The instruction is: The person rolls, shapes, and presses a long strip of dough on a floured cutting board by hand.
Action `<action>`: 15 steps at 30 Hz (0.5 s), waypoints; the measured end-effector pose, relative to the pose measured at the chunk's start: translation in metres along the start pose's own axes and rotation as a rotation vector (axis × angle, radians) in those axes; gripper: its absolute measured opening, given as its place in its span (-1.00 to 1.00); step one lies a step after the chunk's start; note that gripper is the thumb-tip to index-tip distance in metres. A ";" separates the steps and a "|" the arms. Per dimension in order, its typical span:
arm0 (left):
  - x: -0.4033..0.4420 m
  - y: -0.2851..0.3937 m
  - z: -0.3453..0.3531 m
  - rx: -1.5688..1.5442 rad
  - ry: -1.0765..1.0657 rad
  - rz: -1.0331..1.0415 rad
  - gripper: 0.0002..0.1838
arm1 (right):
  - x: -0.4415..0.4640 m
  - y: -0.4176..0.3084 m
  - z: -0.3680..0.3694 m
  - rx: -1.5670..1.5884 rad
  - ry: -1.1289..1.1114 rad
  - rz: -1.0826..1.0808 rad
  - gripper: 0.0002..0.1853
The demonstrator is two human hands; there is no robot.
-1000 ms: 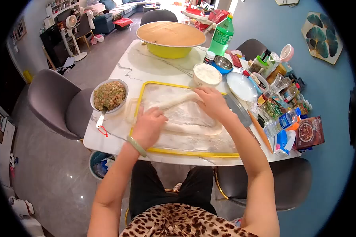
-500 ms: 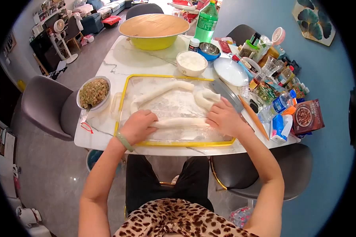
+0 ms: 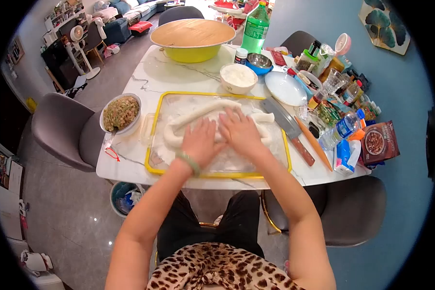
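A long white dough rope (image 3: 198, 113) lies in a bent loop on a floured, yellow-edged mat (image 3: 152, 129). My left hand (image 3: 201, 140) rests on the near stretch of the rope, its fingers extended and pointing away from me. Close beside it, my right hand (image 3: 239, 130) lies flat with its fingers stretched over the dough. Both palms hide the middle of the rope; a folded end shows to the right of my right hand. A cleaver (image 3: 285, 122) with a wooden handle lies across the mat's right edge, and a wooden rolling pin (image 3: 314, 143) is beside it.
A bowl of minced filling (image 3: 122, 114) stands left of the mat. Behind are a bowl of flour (image 3: 238, 79), a covered yellow-green basin (image 3: 191, 54) and a green bottle (image 3: 255, 29). A white plate (image 3: 285, 88), bottles and packets crowd the right side.
Both hands have come inward from the two sides of the dough's near stretch to its middle, fingers now flattened and pointing forward. The near stretch sits farther from me on the mat.
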State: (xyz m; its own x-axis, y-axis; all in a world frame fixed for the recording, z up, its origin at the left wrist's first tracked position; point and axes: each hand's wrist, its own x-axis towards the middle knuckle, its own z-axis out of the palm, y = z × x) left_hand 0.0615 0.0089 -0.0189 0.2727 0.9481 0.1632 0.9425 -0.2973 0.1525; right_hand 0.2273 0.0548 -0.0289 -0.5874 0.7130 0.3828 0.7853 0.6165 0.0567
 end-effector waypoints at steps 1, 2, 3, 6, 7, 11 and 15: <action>0.007 -0.002 -0.002 0.011 -0.024 -0.033 -0.15 | 0.002 0.002 -0.002 -0.069 -0.057 0.022 -0.49; 0.001 -0.001 -0.002 0.007 -0.035 -0.029 -0.15 | -0.006 0.001 0.000 -0.065 -0.066 0.028 -0.49; -0.003 0.000 -0.011 -0.031 -0.110 -0.005 -0.16 | -0.013 0.002 0.003 0.052 -0.072 -0.010 -0.49; -0.049 -0.001 -0.025 -0.009 -0.153 0.111 -0.17 | -0.055 -0.005 -0.013 0.220 -0.113 -0.091 -0.49; -0.065 -0.002 -0.025 0.058 -0.126 0.210 -0.18 | -0.066 -0.010 -0.019 0.274 -0.144 -0.126 -0.49; -0.058 -0.008 -0.005 0.029 -0.011 0.193 -0.20 | -0.055 -0.020 -0.013 0.180 -0.106 -0.018 -0.49; -0.011 -0.013 -0.006 0.017 0.008 0.023 -0.25 | -0.010 0.001 0.006 -0.010 0.049 0.115 -0.54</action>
State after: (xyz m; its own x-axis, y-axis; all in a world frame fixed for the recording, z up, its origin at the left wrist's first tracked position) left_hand 0.0453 0.0020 -0.0167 0.2925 0.9403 0.1743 0.9393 -0.3166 0.1320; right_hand 0.2324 0.0503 -0.0380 -0.4830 0.7617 0.4319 0.8491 0.5279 0.0187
